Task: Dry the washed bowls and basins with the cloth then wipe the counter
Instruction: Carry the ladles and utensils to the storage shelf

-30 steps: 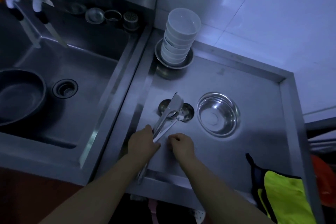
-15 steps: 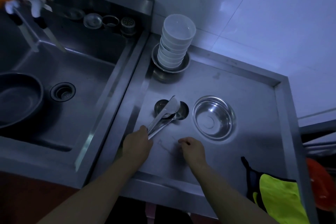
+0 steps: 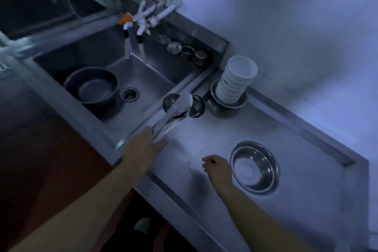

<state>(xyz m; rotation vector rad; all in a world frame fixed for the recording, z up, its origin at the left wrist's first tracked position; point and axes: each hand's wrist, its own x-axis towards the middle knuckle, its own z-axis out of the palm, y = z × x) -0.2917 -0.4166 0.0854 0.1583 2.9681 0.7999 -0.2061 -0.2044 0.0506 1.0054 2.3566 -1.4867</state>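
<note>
My left hand (image 3: 142,149) grips the handles of a bundle of metal ladles and a spatula (image 3: 180,106), whose heads hang above the edge between sink and counter. My right hand (image 3: 217,166) hovers over the steel counter (image 3: 204,139) with fingers loosely curled, holding nothing. Just right of it a steel bowl (image 3: 255,168) sits upright on the counter. A stack of white bowls (image 3: 235,82) stands in a steel basin (image 3: 223,106) at the counter's back corner. A dark basin (image 3: 92,86) lies in the sink (image 3: 143,80). No cloth is in view.
White taps with an orange handle (image 3: 139,20) hang over the sink's back. Several small metal strainers (image 3: 184,49) sit on the ledge behind the sink. The counter has a raised rim (image 3: 306,127) along the wall. A tiled wall rises behind it.
My left hand has lifted the ladles and spatula off the counter and carried them toward the sink. My right hand let go and stays beside the steel bowl. The view swung left.
</note>
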